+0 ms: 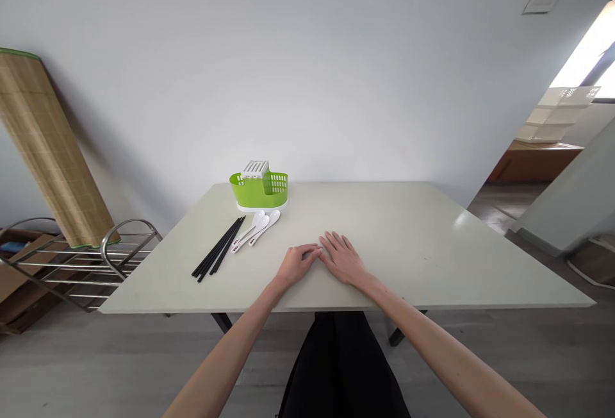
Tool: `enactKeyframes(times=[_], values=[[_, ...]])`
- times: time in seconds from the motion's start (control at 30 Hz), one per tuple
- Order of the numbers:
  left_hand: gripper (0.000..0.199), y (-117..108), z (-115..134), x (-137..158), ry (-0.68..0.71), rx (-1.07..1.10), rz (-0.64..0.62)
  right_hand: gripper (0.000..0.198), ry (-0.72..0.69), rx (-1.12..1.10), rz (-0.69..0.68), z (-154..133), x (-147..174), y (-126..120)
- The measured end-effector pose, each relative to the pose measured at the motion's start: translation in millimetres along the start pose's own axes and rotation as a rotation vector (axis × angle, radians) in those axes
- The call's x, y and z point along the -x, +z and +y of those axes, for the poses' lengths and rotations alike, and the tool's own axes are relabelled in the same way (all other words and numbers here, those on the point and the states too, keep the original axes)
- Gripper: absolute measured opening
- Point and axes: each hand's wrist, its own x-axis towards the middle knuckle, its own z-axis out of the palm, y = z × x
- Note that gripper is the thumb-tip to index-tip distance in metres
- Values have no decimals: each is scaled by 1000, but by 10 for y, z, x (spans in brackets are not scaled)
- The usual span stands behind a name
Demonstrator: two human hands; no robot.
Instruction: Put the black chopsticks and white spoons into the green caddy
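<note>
My right hand (343,259) lies palm down on the white table (413,225), fingers stretched out and holding nothing. Beside it, my left hand (296,265) rests on the tabletop with its fingers loosely bent toward the right hand; no object shows in it. The fingertips of the left hand meet the thumb side of the right. Left of my hands lie three white soup spoons (253,231), close together with bowls pointing away from me. Several black chopsticks (218,248) lie in a loose bundle further left. Behind them stands a green cutlery basket (259,195) with a white slotted top and a white base.
A plain wall (355,72) rises at the table's far edge. On the left, a rolled bamboo mat (52,149) leans above a metal rack (96,261), with cardboard boxes (29,277) by it. Translucent stacked drawers (552,113) stand at the far right.
</note>
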Motion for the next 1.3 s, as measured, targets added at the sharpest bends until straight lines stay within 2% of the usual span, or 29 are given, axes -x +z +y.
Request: enactKeyframes(times=[1.3], values=[[34, 9, 73, 29, 7, -86, 15, 76, 2, 21, 3, -10, 17, -21]])
